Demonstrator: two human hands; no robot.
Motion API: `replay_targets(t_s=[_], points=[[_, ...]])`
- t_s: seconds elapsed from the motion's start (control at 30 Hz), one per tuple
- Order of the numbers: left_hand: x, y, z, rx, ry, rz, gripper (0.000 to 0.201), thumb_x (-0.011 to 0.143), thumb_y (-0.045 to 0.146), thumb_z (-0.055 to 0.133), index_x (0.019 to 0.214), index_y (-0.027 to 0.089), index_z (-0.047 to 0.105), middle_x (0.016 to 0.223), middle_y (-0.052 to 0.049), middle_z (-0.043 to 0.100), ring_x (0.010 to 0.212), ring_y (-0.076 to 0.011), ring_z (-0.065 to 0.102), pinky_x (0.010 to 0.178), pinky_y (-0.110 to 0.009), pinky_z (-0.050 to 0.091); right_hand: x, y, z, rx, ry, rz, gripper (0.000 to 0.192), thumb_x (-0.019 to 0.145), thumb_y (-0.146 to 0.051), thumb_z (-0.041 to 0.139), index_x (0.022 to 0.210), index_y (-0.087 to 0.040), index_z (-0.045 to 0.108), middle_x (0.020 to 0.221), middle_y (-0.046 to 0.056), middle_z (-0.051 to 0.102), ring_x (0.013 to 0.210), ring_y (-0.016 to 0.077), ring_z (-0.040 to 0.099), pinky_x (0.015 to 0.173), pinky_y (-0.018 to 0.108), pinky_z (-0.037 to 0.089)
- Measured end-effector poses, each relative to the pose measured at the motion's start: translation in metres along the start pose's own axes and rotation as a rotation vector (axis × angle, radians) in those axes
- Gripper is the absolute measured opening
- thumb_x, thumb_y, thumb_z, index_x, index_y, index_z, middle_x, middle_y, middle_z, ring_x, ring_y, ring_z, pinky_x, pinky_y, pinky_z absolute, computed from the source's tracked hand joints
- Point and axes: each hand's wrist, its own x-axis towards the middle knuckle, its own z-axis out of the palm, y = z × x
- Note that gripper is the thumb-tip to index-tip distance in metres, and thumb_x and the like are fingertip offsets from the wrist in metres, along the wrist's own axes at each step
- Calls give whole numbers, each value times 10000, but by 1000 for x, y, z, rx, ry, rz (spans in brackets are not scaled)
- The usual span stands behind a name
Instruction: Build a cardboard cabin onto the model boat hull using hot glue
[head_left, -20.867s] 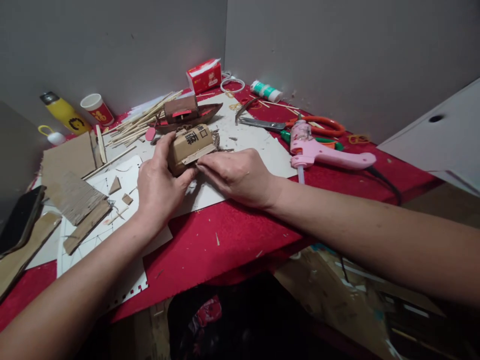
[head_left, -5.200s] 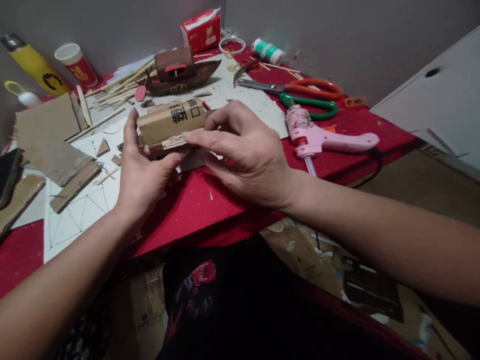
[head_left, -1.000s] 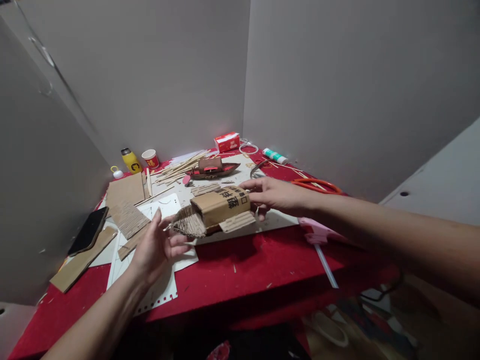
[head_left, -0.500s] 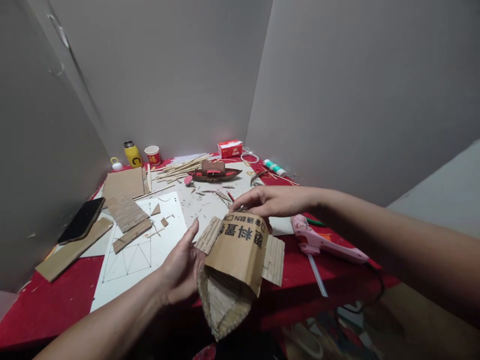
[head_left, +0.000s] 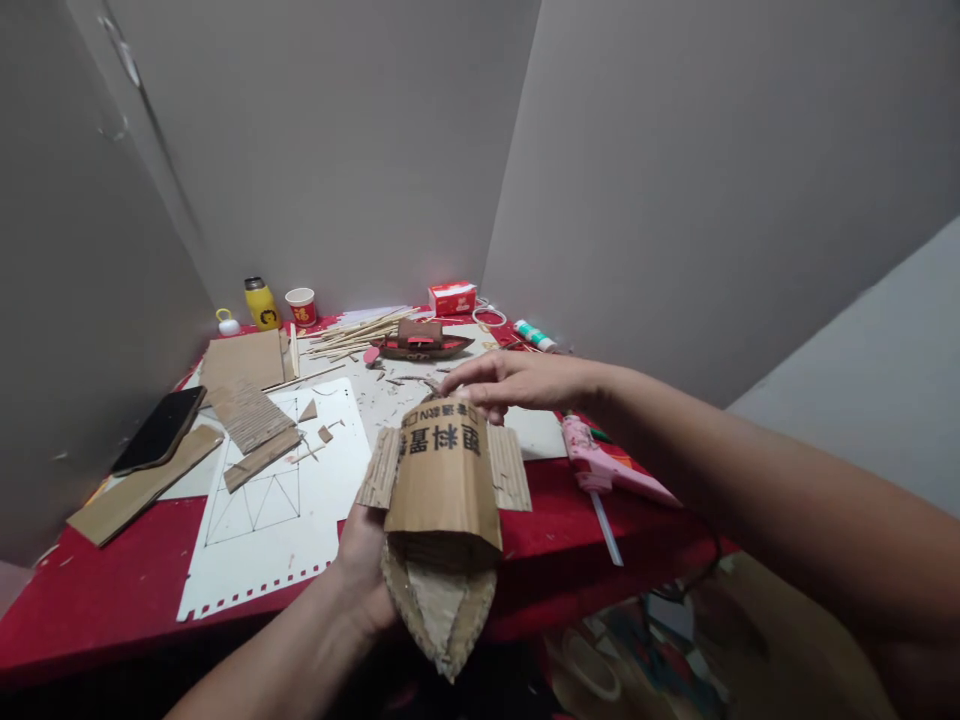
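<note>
The left hand [head_left: 365, 570] cups the cardboard boat [head_left: 442, 530] from beneath at lower centre, bow toward the camera. The right hand [head_left: 499, 382] pinches its far end, steadying it.

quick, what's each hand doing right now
Left hand: holding the cardboard boat from below.
Right hand: pinching the boat's far end.

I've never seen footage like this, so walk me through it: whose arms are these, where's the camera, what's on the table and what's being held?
The camera sits on a person's head, looking down at their own bare arms. The left hand supports a cardboard boat model from below, while the right hand touches its far end. Behind lies a red table with a white drawn sheet, cardboard pieces, a phone, wooden sticks, a small dark boat and a pink glue gun.
</note>
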Motion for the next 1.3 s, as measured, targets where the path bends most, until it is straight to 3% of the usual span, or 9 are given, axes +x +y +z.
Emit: replay_targets(t_s=[0.1, 0.23, 0.33, 0.47, 0.63, 0.77, 0.93, 1.13, 1.3], points=[[-2, 9, 5, -54, 112, 142, 477, 900, 433, 497, 1187, 91, 664, 891, -117, 770, 921, -283, 715, 917, -414, 538, -7, 2, 4, 67, 213, -53, 319, 824, -425, 677, 1028, -179, 683, 772, 29, 666, 574, 92, 590, 507, 211, 491], [-2, 23, 10, -80, 75, 362, 469, 934, 449, 470, 1233, 130, 642, 1010, -103, 761, 1025, -266, 690, 969, -401, 520, -21, 8, 12, 122, 399, -68, 388, 793, -507, 687, 952, -154, 663, 743, 52, 671, 547, 102, 592, 490, 227, 487], [-3, 33, 11, -86, 43, 466, 462, 951, 466, 451, 1253, 166, 631, 1074, -82, 750, 1085, -253, 667, 994, -403, 511, -32, 12, 23, 99, 403, -63, 436, 777, -556, 687, 931, -149, 662, 720, 44, 661, 531, 101, 583, 503, 243, 500], [-6, 39, 15, -159, 99, 578, 401, 975, 423, 450, 1251, 195, 630, 1084, -43, 751, 1132, -199, 641, 1029, -357, 491, -45, 11, 48, 7, 367, -112, 443, 811, -566, 647, 932, -141, 670, 723, 44, 666, 538, 100, 590, 519, 238, 510], [-5, 38, 21, -190, 72, 721, 383, 943, 418, 532, 1233, 195, 644, 1180, -57, 716, 1235, -202, 573, 1065, -343, 459, -55, -2, 79, -208, 570, -318, 315, 875, -456, 608, 924, -157, 691, 737, 44, 690, 581, 129, 631, 554, 261, 542], [-1, 34, 20, -171, 30, 799, 358, 915, 429, 576, 1208, 241, 663, 1247, -47, 684, 1289, -205, 527, 1079, -341, 438, -61, -15, 97, -370, 761, -601, 84, 885, -255, 629, 917, -223, 700, 736, -12, 694, 619, 107, 642, 582, 234, 533], [6, 28, 15, -110, 40, 875, 332, 893, 423, 610, 1176, 265, 679, 1296, -41, 654, 1288, -220, 523, 1000, -334, 498, -58, -23, 108, -532, 826, -882, 281, 848, -61, 636, 1059, -244, 664, 957, 18, 710, 853, 132, 665, 760, 282, 555], [9, 22, 12, -81, 44, 916, 327, 906, 400, 595, 1189, 253, 669, 1278, -49, 662, 1161, -202, 614, 860, -274, 550, -41, -30, 111, -840, 903, -994, 289, 840, -73, 650, 1115, -159, 623, 1013, 116, 674, 932, 177, 644, 795, 340, 553], [13, 17, 9, -93, 12, 946, 351, 887, 373, 633, 1214, 246, 651, 1229, -47, 688, 1106, -168, 642, 957, -267, 503, -30, -31, 113, -956, 957, -1031, 282, 824, -108, 679, 1092, -162, 609, 967, 111, 674, 869, 188, 636, 745, 352, 554]])
